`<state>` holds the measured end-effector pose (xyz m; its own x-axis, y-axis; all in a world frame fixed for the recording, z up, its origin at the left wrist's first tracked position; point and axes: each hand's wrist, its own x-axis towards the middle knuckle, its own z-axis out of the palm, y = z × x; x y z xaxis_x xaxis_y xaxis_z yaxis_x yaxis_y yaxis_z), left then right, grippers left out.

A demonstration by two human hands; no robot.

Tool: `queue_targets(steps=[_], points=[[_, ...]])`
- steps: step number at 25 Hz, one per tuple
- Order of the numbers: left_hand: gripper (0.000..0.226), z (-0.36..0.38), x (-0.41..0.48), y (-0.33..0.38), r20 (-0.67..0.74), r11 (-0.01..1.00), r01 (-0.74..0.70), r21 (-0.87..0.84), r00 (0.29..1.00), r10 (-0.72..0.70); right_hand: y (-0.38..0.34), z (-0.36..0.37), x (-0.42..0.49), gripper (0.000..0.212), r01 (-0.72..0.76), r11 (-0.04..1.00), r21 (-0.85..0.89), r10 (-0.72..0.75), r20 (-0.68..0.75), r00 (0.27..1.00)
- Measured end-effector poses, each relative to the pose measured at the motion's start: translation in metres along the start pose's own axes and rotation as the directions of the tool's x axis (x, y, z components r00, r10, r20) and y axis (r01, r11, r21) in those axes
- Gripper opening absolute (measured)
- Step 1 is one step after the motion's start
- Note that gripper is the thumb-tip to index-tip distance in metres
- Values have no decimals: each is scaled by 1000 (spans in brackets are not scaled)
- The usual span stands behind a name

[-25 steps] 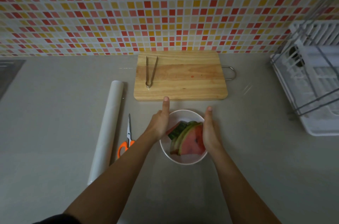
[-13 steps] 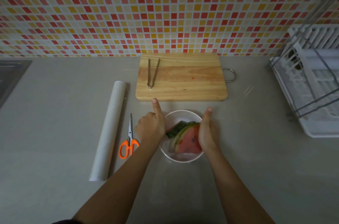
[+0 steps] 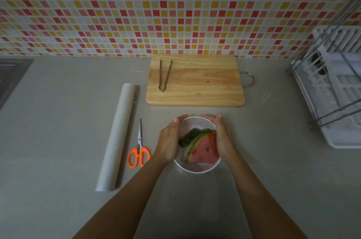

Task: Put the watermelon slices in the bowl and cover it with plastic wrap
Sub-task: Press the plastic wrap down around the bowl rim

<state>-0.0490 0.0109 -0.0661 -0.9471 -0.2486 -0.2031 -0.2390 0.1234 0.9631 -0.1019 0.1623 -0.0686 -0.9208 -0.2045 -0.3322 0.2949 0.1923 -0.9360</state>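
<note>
A white bowl (image 3: 197, 171) stands on the grey counter in front of the cutting board. Inside it lean several watermelon slices (image 3: 205, 150), red flesh towards me and green rind up. A thin clear film seems to lie over the bowl; its edges are hard to make out. My left hand (image 3: 169, 141) cups the bowl's left side and my right hand (image 3: 224, 141) cups its right side. The fingertips of both curl round the far rim.
The plastic wrap roll (image 3: 117, 135) lies to the left, with orange-handled scissors (image 3: 139, 150) beside it. Behind the bowl is a wooden cutting board (image 3: 195, 82) with metal tongs (image 3: 165, 74) on it. A white dish rack (image 3: 336, 90) stands at the right, a sink edge (image 3: 9, 76) far left.
Both hands had their thumbs stretched out past the bowl. Now the hands have closed in and the fingers wrap round the bowl's far rim.
</note>
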Motion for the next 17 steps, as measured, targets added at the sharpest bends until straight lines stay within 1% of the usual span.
queue_targets(steps=[4,6,8,10,12,14,15,16,17], points=[[47,0,5,1,-4,997,62,53,998,-62,-5,1,0,73,-82,988,-130,73,-76,994],[58,2,5,-1,-39,992,77,100,997,-74,-9,1,0,79,-117,975,-190,100,-98,990],[73,2,3,-3,-79,980,110,164,992,-98,-14,0,1,88,-144,961,-237,130,-76,989],[80,3,1,0,-111,966,153,207,985,-132,-17,2,0,89,-178,951,-254,161,-86,983],[83,5,0,6,-161,951,184,249,976,-146,-17,5,-1,88,-195,942,-274,145,-190,971],[82,5,-6,9,-226,964,186,191,964,-142,-14,3,-5,91,-181,944,-275,93,-304,948],[81,3,-11,8,-267,976,178,128,954,-139,-11,0,-7,89,-132,966,-222,56,-320,946],[83,4,-20,4,-302,981,181,64,941,-154,-7,-4,-11,83,-65,984,-167,13,-296,955],[91,4,-30,-1,-305,979,206,-4,932,-197,-4,-7,-15,76,-19,990,-138,-13,-229,973]])
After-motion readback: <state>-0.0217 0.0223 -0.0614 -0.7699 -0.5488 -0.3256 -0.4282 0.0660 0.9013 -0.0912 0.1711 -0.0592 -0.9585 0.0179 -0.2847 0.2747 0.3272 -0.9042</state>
